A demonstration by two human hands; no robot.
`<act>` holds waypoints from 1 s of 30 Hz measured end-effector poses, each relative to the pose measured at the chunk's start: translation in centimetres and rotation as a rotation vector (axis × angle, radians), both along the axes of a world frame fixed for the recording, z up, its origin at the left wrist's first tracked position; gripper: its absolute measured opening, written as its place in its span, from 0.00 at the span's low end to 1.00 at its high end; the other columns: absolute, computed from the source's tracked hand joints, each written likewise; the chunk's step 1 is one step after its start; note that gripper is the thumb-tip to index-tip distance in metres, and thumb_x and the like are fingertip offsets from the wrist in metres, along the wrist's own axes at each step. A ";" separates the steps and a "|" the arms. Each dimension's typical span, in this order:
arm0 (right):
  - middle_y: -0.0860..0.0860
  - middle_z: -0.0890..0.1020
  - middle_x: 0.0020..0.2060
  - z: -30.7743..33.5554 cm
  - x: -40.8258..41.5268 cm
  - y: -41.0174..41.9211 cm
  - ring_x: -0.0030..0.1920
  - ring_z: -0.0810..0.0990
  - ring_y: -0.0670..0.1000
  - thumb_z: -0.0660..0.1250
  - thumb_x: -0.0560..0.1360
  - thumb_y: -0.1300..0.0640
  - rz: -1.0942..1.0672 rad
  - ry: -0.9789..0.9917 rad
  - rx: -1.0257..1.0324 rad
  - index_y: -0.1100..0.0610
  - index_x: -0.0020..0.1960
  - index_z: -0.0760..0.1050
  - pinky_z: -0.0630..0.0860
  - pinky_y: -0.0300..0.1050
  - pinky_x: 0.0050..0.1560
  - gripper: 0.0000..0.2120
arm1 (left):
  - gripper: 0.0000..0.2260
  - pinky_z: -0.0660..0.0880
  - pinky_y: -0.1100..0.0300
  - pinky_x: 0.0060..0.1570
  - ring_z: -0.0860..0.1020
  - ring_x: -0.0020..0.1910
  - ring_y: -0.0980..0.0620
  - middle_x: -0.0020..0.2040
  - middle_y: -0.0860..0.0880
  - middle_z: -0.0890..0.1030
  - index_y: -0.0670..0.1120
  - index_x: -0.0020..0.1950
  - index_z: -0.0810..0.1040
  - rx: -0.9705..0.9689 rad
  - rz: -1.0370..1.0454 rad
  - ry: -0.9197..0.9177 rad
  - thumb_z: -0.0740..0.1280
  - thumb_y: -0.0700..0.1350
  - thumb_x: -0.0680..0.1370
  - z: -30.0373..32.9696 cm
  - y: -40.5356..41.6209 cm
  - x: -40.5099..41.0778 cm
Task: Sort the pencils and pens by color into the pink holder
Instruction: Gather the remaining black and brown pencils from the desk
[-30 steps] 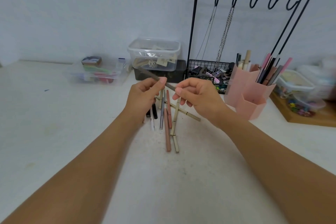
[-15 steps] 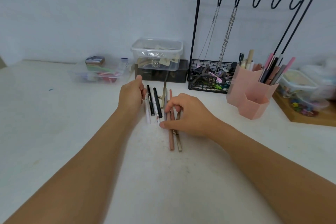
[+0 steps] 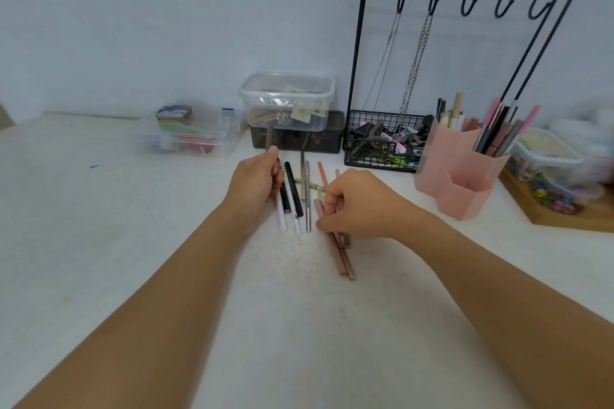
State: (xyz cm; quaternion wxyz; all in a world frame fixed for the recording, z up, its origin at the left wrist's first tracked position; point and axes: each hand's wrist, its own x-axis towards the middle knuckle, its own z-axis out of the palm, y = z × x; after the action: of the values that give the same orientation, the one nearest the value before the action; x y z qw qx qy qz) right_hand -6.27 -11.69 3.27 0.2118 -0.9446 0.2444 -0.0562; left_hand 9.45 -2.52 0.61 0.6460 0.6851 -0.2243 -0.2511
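Left hand (image 3: 257,179) now down at the counter (image 3: 99,242), just left of the pen pile (image 3: 305,199), fingers curled round a brown pencil (image 3: 269,139) whose tip pokes up above the thumb. A second ago held up in the air between both hands; since lowered, with the pencil kept in the left alone. Right hand (image 3: 358,206) dropped onto the right side of the pile, fingers (image 3: 327,209) curled and pinching at a pink pen (image 3: 335,242); whether already lifted clear, cannot tell. Black, white and grey pens lying side by side between the hands, gold ones crossed behind. Pink holder (image 3: 461,183) well to the right of the pile, upright, rear compartments holding pens, front low one seemingly empty. Likely meaning: brown pencil parked in the left while gathering a pink one with the right, so another colour group about to go toward the holder. Most of the pile still unsorted.
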 end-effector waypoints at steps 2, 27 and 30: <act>0.52 0.84 0.37 -0.1 0.4 0.8 0.38 0.83 0.50 0.76 0.67 0.51 -0.049 0.047 -0.077 0.59 0.40 0.83 0.82 0.49 0.40 0.11 | 0.21 0.69 0.57 0.39 0.69 0.31 0.52 0.32 0.48 0.73 0.47 0.32 0.68 -0.004 0.001 0.004 0.60 0.51 0.85 0.0 0.0 0.0; 0.51 0.83 0.37 1.3 0.0 -0.1 0.33 0.76 0.49 0.65 0.81 0.63 -0.069 -0.530 0.869 0.59 0.58 0.80 0.75 0.43 0.35 0.08 | 0.24 0.54 0.64 0.23 0.57 0.25 0.56 0.29 0.51 0.62 0.47 0.50 0.78 -0.279 -0.359 0.287 0.54 0.65 0.82 0.2 0.3 -1.7; 0.53 0.82 0.36 1.1 -0.3 -0.6 0.28 0.72 0.47 0.70 0.78 0.60 -0.076 -0.501 0.837 0.58 0.56 0.82 0.68 0.38 0.26 0.07 | 0.22 0.56 0.66 0.20 0.58 0.24 0.56 0.30 0.51 0.65 0.47 0.49 0.77 -0.285 -0.391 0.282 0.55 0.64 0.83 0.0 0.2 -1.4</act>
State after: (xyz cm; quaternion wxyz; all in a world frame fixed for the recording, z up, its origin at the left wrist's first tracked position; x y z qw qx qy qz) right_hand -6.59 -12.25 4.34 0.6233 -0.7263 0.2216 -0.1865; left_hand 8.08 -2.27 0.66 0.6999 0.4893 -0.2934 -0.4298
